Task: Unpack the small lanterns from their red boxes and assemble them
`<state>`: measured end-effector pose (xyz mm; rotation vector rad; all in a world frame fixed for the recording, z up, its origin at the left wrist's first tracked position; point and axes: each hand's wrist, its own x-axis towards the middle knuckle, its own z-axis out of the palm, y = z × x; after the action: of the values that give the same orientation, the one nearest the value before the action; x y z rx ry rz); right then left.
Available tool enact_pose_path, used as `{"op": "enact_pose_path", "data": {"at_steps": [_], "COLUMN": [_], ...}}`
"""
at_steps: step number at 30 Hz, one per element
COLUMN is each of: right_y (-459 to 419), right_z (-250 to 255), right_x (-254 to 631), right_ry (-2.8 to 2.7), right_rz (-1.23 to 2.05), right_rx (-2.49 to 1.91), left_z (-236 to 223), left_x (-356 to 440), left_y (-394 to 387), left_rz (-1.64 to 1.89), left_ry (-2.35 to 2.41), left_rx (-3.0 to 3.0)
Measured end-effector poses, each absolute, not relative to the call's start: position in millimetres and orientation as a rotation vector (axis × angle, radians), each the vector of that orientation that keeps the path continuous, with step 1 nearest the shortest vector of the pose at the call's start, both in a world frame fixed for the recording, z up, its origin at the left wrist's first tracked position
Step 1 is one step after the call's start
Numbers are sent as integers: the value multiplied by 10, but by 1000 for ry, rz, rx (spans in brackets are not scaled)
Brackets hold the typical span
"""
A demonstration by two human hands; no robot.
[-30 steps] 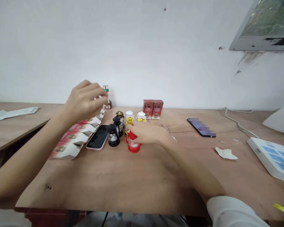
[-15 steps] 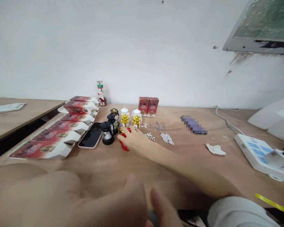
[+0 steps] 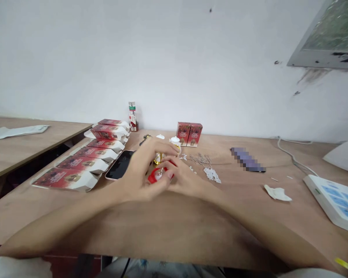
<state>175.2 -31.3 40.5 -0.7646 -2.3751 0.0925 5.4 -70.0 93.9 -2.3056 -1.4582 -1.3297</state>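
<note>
Near the middle of the table is a small red lantern [image 3: 152, 177] with a clear globe, partly hidden by both hands. My right hand [image 3: 187, 179] has its fingers closed around the lantern's right side. My left hand [image 3: 139, 170] arches over it from the left, thumb in front and fingers curved well apart from the thumb; no firm grip by this hand shows. Behind the hands stand a gold-topped lantern [image 3: 157, 159] and a white-topped lantern [image 3: 175, 139]. Other lanterns there are mostly covered by my left hand.
Flattened red cartons [image 3: 75, 177] line the left, beside a phone [image 3: 120, 166]. Two red boxes [image 3: 188, 134] and a bottle [image 3: 132, 117] stand near the wall. Small metal hooks [image 3: 200, 159] and white pieces [image 3: 212, 175] lie right of the hands. Farther right are a blurred-out purple object [image 3: 247, 159] and a white device [image 3: 333, 200].
My left hand has moved from close to the camera up to the red lantern. My right hand still holds the lantern, now nearer my left hand. The view has shifted slightly.
</note>
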Motion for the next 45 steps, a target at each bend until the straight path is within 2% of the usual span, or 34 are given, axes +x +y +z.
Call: {"op": "enact_pose_path", "data": {"at_steps": [3,7,10,14,17,24,27,32,37,40,45], "right_y": [-328,-354,-370,-416,-472,-428,-317,-237,-359,-306,207], "right_z": [294,-8,-216,-277,-235,-233,-240,-245,-228,-178,-38], "right_x": [1826,1836,1838,1884,1915,1947,1961,1965,1910,1957,2451], "right_ry": [-2181,-1931,-1814,-1860,-1893,-1603,-1425,-1472,-1547,-1521,-1281], "right_rz": [193,267,194,-176,-300,-27,230,664,708,722,372], "right_rx": [-683,-633,-673,-796,-808,-911,-991,-941,-865,-863,-1112], "left_z": [610,149,9,-2,-8,-69,-28,33,1,2,19], "left_x": [-21,-10,58,120,116,34,14,21,18,-6,-2], "left_y": [-490,-404,-372,-338,-323,-311,-352,-431,-379,-370,-462], "left_rz": [-1395,-1425,-1443,-1494,-1537,-1582,-1424,-1232,-1366,-1453,-1468], "left_ry": [-1163,-1620,-1856,-1963,-1950,-1847,-1671,-1510,-1841,-1854,-1683], "left_rx": [-2812,-3102,-3064,-2836,-2780,-2866,-3074,-3183,-2851,-2762,-2862]}}
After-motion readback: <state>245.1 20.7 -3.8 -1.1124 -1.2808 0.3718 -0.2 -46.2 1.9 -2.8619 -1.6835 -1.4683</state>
